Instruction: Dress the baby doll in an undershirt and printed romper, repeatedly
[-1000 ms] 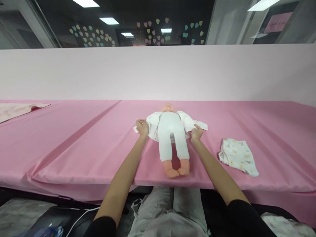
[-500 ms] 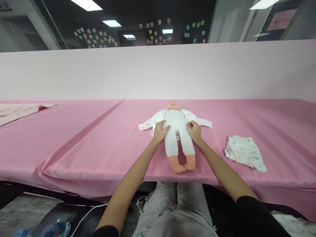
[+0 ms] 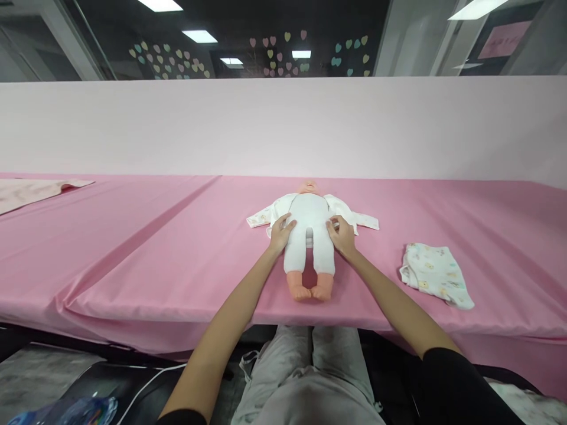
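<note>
A baby doll with a white cloth body lies on its back on the pink-covered table, its feet toward me. Beneath it is spread a small white baby shirt, sleeves out to both sides. My left hand holds the doll at the hip on the left, thumb on top. On the other hip, my right hand grips with thumb and forefinger bent. The undersides of the fingers are partly hidden.
Folded printed baby clothes lie on the pink cover to the right. A pale cloth is at the far left. A white wall rises behind the table. Below left, a white cable crosses a dark surface.
The doll's legs have swung left and now lie straighter, pointing toward me. Both hands have moved slightly left with its hips. The shirt stays spread underneath.
</note>
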